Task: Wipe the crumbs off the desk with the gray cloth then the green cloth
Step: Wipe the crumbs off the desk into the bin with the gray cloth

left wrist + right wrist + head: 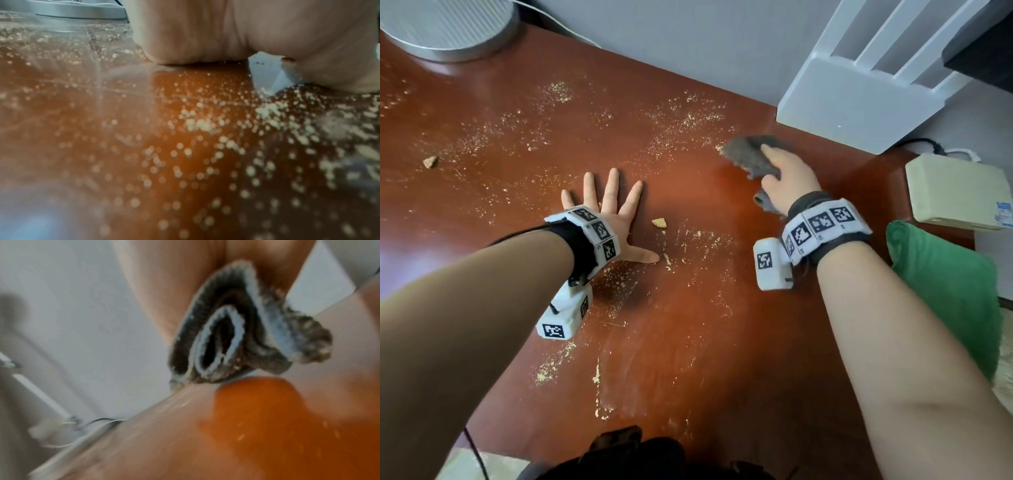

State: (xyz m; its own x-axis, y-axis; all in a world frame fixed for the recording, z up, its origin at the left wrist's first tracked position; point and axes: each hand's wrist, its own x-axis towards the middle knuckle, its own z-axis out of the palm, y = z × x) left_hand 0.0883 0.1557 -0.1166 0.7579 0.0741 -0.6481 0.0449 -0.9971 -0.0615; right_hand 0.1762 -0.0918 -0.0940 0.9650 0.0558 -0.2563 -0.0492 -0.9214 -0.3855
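Pale crumbs (681, 120) lie scattered over the reddish-brown desk (705, 325), with a bigger piece (659, 223) near the middle. My right hand (787, 178) grips the bunched gray cloth (750, 157) at the desk's far right, close to the back edge. The right wrist view shows the folded gray cloth (236, 340) held in the palm just above the wood. My left hand (609, 209) rests flat on the desk with fingers spread, holding nothing; its heel (205, 32) sits among crumbs (267, 110). The green cloth (945, 291) lies at the right edge.
A round silver base (448, 31) stands at the back left. A white slatted unit (866, 89) stands at the back right, with a cream box (959, 192) and cables beside it. Another crumb chunk (430, 161) lies far left.
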